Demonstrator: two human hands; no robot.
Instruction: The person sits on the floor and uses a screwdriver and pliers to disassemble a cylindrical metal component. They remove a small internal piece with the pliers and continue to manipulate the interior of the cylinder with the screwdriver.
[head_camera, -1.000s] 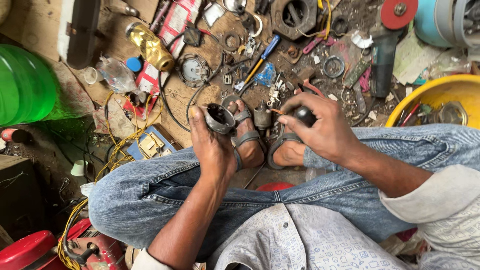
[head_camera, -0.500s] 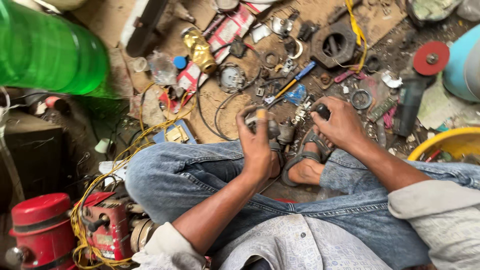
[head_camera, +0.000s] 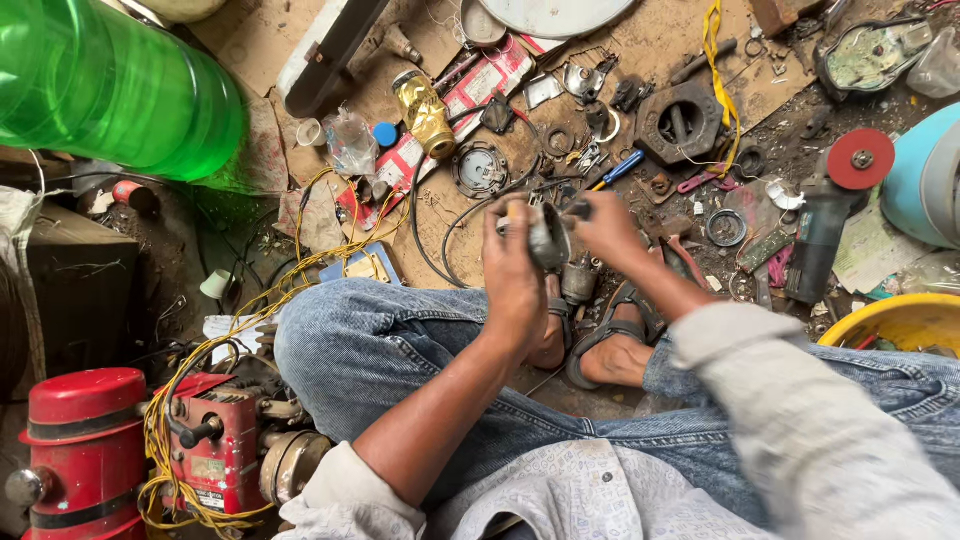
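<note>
The left hand (head_camera: 515, 280) is closed round a small grey metal motor part (head_camera: 548, 237), fingers wrapped on its near side. The right hand (head_camera: 605, 228) meets the same part from the other side, fingertips pinched narrow on its dark end; its exact hold is blurred. The part sits between the two hands, raised above two sandalled feet (head_camera: 600, 335).

Half a second ago both hands were lower, closer to the knees; now they have lifted and the right forearm blurs across the near corner.

Beyond the hands lie one blue-handled screwdriver (head_camera: 617, 169), one round gauge-like disc (head_camera: 481, 170) and one dark hexagonal casting (head_camera: 684, 122). Right of the hands lies one angle grinder (head_camera: 830, 215) with a red disc. Far left stand one green bottle (head_camera: 105, 90) and one red motor unit (head_camera: 215, 440).
</note>
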